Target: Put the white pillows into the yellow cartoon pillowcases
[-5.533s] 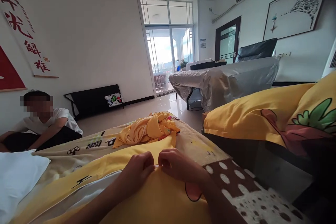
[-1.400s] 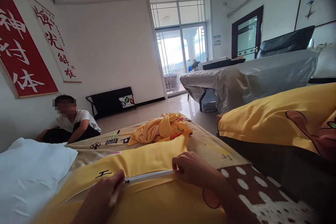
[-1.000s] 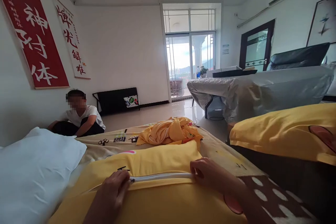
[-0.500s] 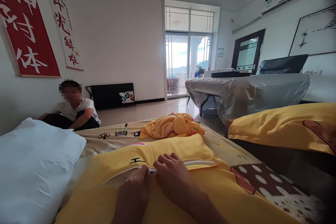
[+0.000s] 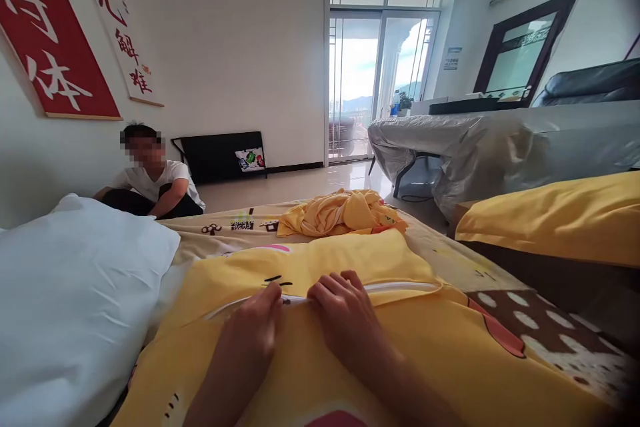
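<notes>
Two bare hands work at a large, soft yellow fabric cover [image 5: 435, 340] with black and reddish-pink printed details, spread across the bottom centre, nearest the viewer. A long white zip [image 5: 400, 287] crosses the cover from side to side, and both hands meet it near its middle, just beside each other with a small gap between them. The left hand [image 5: 253, 323] is nearly closed, thumb and forefinger pinching the edge of the cover at the zip. A small dark zip slider [image 5: 287, 301] shows in the gap. The right hand [image 5: 345, 317] is half closed, its fingers curled down onto the zip line; its thumb is hidden, so whether it grips cannot be told. To the left lies a plump, smooth white pillow [image 5: 85, 307]. Beyond the cover, a crumpled yellow-orange cloth [image 5: 340, 213] rests on a beige and brown patterned blanket [image 5: 530, 317]. Farther back on the left, a person in a white short-sleeved shirt [image 5: 155, 183] sits low by the wall.
</notes>
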